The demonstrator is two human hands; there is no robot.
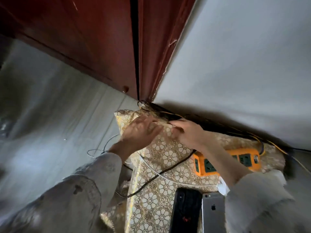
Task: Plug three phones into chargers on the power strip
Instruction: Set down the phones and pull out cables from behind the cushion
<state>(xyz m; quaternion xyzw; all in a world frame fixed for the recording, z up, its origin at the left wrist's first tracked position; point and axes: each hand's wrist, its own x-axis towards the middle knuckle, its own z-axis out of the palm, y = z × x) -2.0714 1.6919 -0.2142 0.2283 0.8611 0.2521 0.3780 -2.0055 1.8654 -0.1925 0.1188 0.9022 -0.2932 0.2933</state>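
An orange power strip (208, 167) with dark green sockets lies on a table under a gold flower-patterned cloth (161, 187), partly hidden by my right forearm. Two phones lie face down at the near edge: a black phone (186, 211) and a silver phone (213, 214). My left hand (139, 132) rests flat on the cloth at the far left corner, fingers spread. My right hand (186, 132) is beside it with fingers curled at the dark cable bundle (161, 113) along the wall; whether it grips a cable is unclear. A black cord (168, 169) crosses the cloth.
A dark red wooden door (101, 39) stands in the corner ahead, and a white wall (244, 73) runs behind the table. A thin white cable (101, 149) hangs off the table's left side over grey floor (50, 115). More cables trail at the right (269, 145).
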